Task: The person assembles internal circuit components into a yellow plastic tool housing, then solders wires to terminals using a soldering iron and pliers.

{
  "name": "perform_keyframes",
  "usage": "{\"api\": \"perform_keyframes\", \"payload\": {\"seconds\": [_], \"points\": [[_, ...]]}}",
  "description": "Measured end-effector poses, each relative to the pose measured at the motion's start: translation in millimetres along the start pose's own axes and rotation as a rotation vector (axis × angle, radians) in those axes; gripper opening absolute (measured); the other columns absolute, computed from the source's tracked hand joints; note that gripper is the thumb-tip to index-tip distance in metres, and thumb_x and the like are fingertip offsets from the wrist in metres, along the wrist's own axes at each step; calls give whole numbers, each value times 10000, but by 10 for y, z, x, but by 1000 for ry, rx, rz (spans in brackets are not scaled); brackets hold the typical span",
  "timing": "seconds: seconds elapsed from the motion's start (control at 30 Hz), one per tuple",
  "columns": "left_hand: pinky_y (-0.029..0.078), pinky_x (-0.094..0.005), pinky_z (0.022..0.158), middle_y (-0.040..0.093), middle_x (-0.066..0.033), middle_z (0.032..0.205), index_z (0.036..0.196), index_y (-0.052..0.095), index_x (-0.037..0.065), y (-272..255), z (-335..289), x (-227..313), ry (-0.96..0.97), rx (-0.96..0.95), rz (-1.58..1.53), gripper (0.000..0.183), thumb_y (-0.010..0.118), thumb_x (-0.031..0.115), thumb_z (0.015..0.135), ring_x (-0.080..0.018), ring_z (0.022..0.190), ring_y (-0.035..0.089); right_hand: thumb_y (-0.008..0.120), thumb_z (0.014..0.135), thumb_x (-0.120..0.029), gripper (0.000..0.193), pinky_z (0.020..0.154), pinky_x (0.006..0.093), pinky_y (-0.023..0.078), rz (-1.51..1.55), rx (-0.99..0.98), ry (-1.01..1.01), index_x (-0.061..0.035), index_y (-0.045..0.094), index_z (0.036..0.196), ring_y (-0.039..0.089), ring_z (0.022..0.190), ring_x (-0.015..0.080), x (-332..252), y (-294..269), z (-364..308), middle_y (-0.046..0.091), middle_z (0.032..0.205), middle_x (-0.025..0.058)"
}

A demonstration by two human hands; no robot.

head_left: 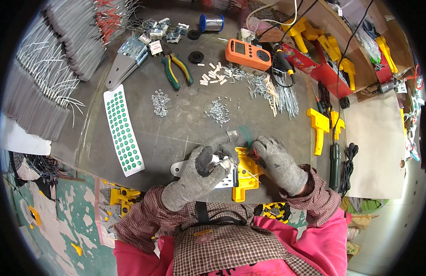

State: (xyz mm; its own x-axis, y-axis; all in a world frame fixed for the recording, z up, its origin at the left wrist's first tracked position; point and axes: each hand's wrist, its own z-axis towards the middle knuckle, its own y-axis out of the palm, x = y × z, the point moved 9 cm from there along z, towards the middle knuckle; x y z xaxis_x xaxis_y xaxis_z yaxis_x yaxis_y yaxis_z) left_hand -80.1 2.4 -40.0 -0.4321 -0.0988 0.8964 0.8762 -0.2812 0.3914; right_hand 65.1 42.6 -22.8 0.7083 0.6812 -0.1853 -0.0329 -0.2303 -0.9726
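My left hand [197, 172], in a grey glove, is closed with fingers bent round a small part I cannot make out. Under it lies a flat pale metal piece [223, 183] with slots and a rounded grey end [177, 169]. Just to its right rests an open yellow plastic housing half [244, 182], its hollow side up. My right hand [277, 164], also gloved, curls at the housing's upper right edge. A bit of red shows at its fingertips; what it pinches is mostly hidden. Thin green wires [245, 133] stick up between both hands.
Small screws [217, 112], nuts [160, 103] and a sticker sheet [123, 133] lie ahead. Farther back are pliers [177, 71], an orange meter [248, 54] and a solder spool [211, 23]. Grey wired parts [36, 103] are stacked left. Yellow housings [318, 129] lie right.
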Motion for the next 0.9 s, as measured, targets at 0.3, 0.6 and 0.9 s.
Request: {"api": "perform_keyframes", "payload": {"seconds": [0.3, 0.6, 0.9], "points": [[485, -294, 895, 618, -125, 1143, 1472, 337, -10, 119, -3, 33, -51, -149, 346, 623, 567, -15, 893, -149, 1046, 585, 626, 792, -151, 206, 835, 420, 460, -150, 166, -14, -77, 586, 980, 594, 953, 311, -175, -37, -48, 582, 961, 118], [389, -543, 1023, 484, -190, 1335, 1440, 374, 24, 488, -122, 296, 208, -362, 1544, 845, 745, 263, 720, -369, 1261, 451, 566, 977, -184, 268, 824, 333, 512, 1065, 408, 352, 17, 628, 1143, 655, 915, 200, 413, -241, -432, 676, 975, 168], [378, -527, 1027, 547, -193, 1244, 1350, 459, -6, 1238, 86, 797, 201, -382, 1484, 762, 787, 308, 739, -381, 1190, 517, 718, 881, -334, 409, 737, 386, 504, 770, 420, 61, -27, 601, 1123, 638, 883, 293, 95, -480, -718, 621, 956, 181]]}}
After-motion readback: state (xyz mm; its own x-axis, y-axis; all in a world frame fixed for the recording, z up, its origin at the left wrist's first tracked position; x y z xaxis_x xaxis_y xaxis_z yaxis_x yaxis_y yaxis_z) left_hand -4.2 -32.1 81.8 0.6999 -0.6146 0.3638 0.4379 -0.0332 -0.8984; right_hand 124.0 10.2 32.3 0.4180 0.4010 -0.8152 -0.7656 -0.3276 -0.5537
